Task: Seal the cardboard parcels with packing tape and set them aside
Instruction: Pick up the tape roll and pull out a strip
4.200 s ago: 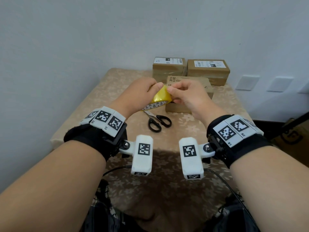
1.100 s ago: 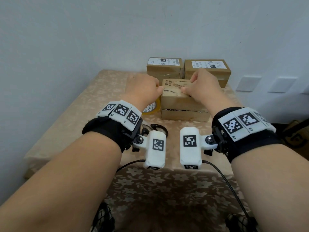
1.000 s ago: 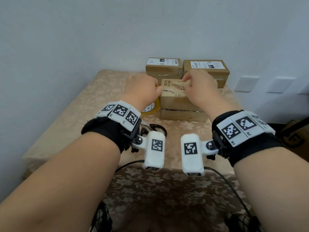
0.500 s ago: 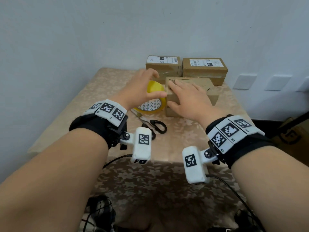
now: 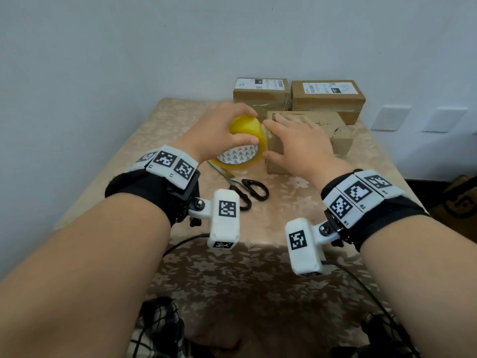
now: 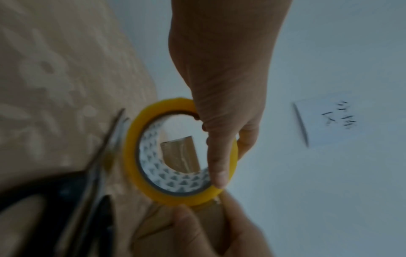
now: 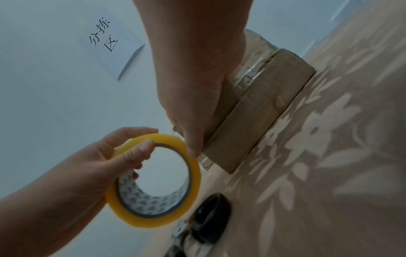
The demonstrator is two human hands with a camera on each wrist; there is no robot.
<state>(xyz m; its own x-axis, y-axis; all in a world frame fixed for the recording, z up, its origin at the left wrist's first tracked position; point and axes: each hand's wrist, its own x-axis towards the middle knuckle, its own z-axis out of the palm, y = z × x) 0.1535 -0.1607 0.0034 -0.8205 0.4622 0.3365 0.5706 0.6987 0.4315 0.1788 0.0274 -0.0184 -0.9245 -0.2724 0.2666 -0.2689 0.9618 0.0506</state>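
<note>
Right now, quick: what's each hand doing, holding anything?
Left hand: grips the yellow tape roll.
Right hand: open, fingers flat, pressing on the near cardboard parcel.

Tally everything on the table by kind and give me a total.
Cardboard boxes: 3 (near one, back left, back right)
Tape rolls: 1
Scissors: 1
Total: 5

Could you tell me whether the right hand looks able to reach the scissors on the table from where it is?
Probably yes: the right hand lies flat on the near parcel, holding nothing, and the scissors lie uncovered just beside that parcel.
</note>
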